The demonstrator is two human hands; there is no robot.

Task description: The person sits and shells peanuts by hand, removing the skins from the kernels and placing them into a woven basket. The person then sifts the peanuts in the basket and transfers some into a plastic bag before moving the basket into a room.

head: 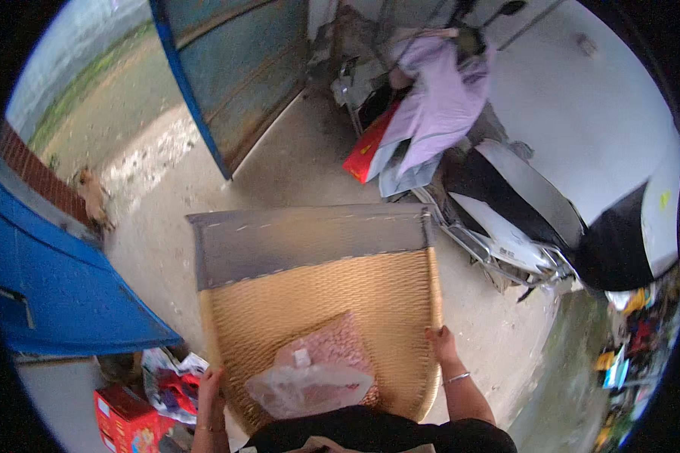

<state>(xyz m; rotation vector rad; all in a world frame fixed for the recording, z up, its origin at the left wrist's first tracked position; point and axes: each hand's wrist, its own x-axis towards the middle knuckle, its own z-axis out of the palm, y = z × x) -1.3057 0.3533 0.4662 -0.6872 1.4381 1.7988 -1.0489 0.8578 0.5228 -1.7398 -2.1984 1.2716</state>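
A large woven winnowing basket [317, 283] with a dark cloth-covered front edge is held before my body. My left hand [211, 382] grips its left rim, and my right hand [443, 344] grips the right rim. In the basket's near part lie many small pinkish pieces, perhaps peanuts [348, 345], partly under or inside a clear plastic bag [311, 388]. The bag's exact contents cannot be told apart from the loose pieces. My dark clothing hides the basket's nearest edge.
A motorcycle [504, 226] draped with a lilac cloth [442, 102] stands at right. Blue metal doors [62, 283] stand at left, near a red printed box [127, 419] and plastic bags [173, 385]. A tan dog [94, 198] is by the doorway. Colourful items lie at far right.
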